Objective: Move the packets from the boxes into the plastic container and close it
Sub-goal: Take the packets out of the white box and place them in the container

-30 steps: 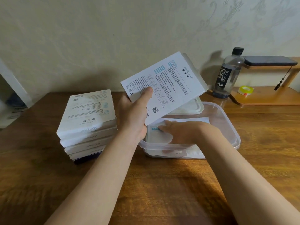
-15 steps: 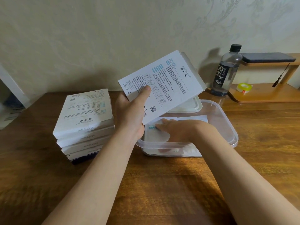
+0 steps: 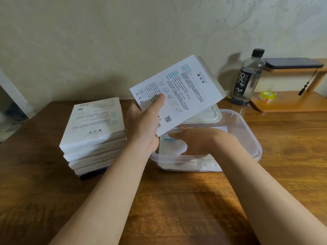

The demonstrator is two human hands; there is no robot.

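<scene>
Still settling packets, little changed.
Your left hand [image 3: 143,128] grips the box [image 3: 182,92] at centre; your right hand [image 3: 192,140] stays flat on packets [image 3: 172,145] in the plastic container [image 3: 247,131], so closing waits.

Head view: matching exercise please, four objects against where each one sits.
Things:
1. printed white box
2. stack of boxes
3. bottle
4. tape roll

Places:
A. on the wooden shelf
B. held by the left hand above the plastic container
C. on the table, left of the container
D. upright on the table beside the shelf

Pairs: 1-B; 2-C; 3-D; 4-A
</scene>
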